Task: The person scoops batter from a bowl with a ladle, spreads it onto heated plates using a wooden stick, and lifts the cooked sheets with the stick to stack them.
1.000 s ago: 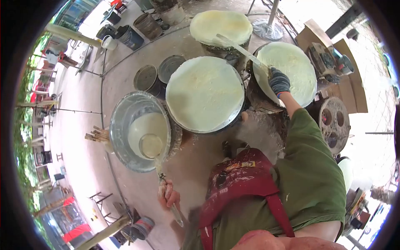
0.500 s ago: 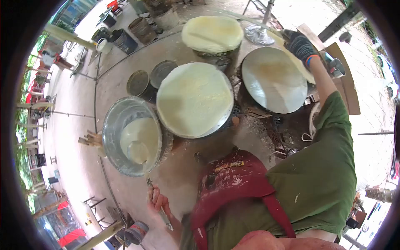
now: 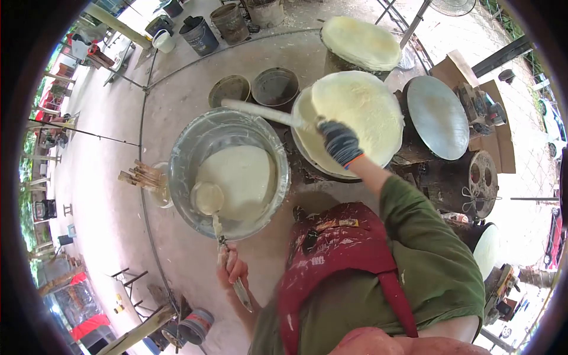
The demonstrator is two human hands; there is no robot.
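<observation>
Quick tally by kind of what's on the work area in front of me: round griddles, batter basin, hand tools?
Round griddles: 3 (far one and middle one covered with a pale sheet, right one bare)
Batter basin: 1
Hand tools: 2 (ladle in left hand, long stick in gloved right hand)
Total: 6

Bare round griddle [image 3: 436,117] at right, two empty tins [image 3: 253,89] beyond, dark buckets [image 3: 198,29] farther off.
</observation>
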